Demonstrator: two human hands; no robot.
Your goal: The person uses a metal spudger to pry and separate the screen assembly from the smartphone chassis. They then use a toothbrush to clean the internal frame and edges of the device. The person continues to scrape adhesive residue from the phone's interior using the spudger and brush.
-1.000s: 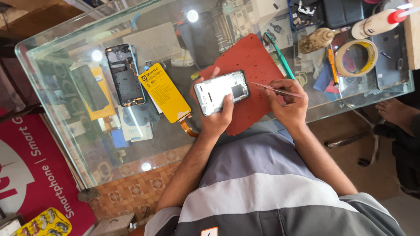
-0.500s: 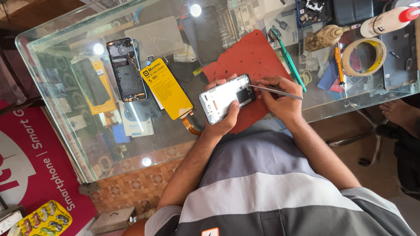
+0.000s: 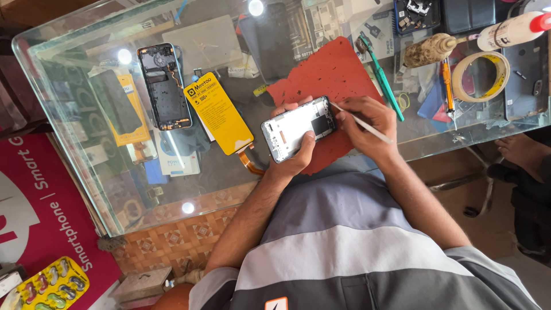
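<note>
Right now the left hand (image 3: pixel 293 158) is gripping a white opened phone frame (image 3: pixel 298 127) by its edges, thumb lying across its face, and is holding it just above the near edge of a red, irregularly cut rubber mat (image 3: pixel 330 72) on the glass-topped counter (image 3: pixel 86 189). The right hand (image 3: pixel 367 123) is pinching a thin silver metal tool (image 3: pixel 361 123), fingers closed around it, with the tip touching the frame's right end. Beside the frame on the left, a yellow rectangular package with black print (image 3: pixel 218 112) is lying at a slant, an orange flex ribbon (image 3: pixel 249 161) curling out from its lower corner. Farther left, a black opened phone body (image 3: pixel 165 86) is resting face up. To the right of the mat a green-handled tool (image 3: pixel 381 77) is lying diagonally, and beyond it a roll of beige tape (image 3: pixel 481 76), an orange-handled screwdriver (image 3: pixel 446 86) and a white bottle with a red cap (image 3: pixel 511 30) are sitting near the far corner. Under the glass, a yellow flat box (image 3: pixel 135 115) is showing on a shelf. Down at the left, a large red sign with white lettering (image 3: pixel 40 212) is lying by the counter, with a yellow blister tray of coloured pieces (image 3: pixel 49 290) at its lower edge.
</note>
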